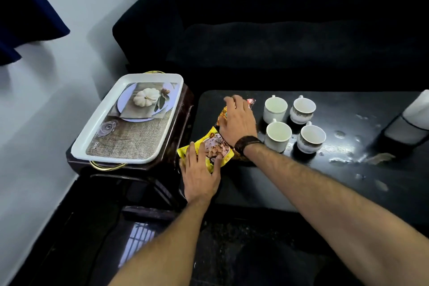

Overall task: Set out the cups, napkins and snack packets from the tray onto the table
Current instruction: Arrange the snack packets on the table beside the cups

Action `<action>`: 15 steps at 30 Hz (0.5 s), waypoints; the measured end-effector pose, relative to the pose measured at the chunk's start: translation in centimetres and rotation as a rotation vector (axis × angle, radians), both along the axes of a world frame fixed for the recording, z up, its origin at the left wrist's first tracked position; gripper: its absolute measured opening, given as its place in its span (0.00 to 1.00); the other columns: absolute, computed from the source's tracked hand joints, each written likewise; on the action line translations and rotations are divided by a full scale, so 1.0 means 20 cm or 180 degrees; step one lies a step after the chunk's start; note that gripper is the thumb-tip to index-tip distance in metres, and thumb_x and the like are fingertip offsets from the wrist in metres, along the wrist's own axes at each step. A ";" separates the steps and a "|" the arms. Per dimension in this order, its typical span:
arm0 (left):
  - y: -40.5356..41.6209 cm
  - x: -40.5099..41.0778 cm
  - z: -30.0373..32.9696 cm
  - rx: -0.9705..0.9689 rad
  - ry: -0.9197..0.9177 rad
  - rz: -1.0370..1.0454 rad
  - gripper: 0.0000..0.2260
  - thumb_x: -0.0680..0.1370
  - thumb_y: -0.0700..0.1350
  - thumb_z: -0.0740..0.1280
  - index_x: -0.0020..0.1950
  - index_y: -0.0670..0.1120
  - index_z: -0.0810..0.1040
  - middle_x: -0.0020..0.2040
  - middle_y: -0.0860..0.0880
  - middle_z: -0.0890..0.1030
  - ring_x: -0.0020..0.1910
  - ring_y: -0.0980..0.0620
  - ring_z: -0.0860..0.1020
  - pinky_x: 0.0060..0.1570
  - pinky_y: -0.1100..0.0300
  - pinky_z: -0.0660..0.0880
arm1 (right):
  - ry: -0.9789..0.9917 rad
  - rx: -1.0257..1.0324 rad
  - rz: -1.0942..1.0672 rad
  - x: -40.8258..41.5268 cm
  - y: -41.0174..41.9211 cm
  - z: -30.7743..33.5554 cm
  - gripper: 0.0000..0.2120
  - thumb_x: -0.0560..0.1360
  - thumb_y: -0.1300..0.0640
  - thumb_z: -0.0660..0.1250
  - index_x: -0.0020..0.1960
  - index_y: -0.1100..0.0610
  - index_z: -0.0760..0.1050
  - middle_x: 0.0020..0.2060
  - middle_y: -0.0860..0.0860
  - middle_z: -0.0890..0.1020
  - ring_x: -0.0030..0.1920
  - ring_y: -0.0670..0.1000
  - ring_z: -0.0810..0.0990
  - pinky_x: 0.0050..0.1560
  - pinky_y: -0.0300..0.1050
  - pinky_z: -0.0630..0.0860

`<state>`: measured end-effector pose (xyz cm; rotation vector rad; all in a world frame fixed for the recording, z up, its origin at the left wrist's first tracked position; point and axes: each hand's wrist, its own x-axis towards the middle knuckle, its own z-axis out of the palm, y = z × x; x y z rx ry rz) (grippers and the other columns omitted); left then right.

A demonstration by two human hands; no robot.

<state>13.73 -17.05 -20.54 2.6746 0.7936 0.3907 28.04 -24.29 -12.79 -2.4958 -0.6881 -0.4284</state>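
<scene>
At the far left a white tray (130,121) with gold handles sits on a small dark side stand (183,109), its printed base showing a pumpkin and a plate; nothing lies in it. Just right of the stand begins the black table (267,183), which runs off to the right.

On the near left corner of the table lies a yellow snack packet (214,146). The left hand (200,174) rests flat on the packet's near end, fingers spread, palm down, thumb laid across its right edge. The packet's far end pokes out beyond the fingertips toward the other hand.

Further back and slightly right lies an orange snack packet (224,112) with a red crimped end showing at its far right. The right hand (236,121) covers most of it, palm down with fingers loosely splayed and curved over the top; whether it is gripping or only pressing cannot be told. A dark woven band (247,144) circles that wrist, which crosses the far end of the yellow packet.

Right of the right hand stand four white cups (293,124) in a two-by-two group, upright and empty, close together; the two on the right carry a patterned band. They stand near the hand without touching it.

At the far right edge of the table stands a dark holder with white napkins (415,111), well apart from both hands.
</scene>
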 end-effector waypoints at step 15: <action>0.02 0.01 -0.03 -0.0069 -0.0080 -0.0140 0.27 0.79 0.58 0.52 0.78 0.55 0.59 0.79 0.49 0.57 0.77 0.50 0.58 0.74 0.49 0.59 | 0.1046 -0.0900 0.1701 0.43 0.12 -0.09 0.24 0.71 0.72 0.65 0.62 0.51 0.75 0.58 0.52 0.79 0.60 0.54 0.75 0.60 0.50 0.74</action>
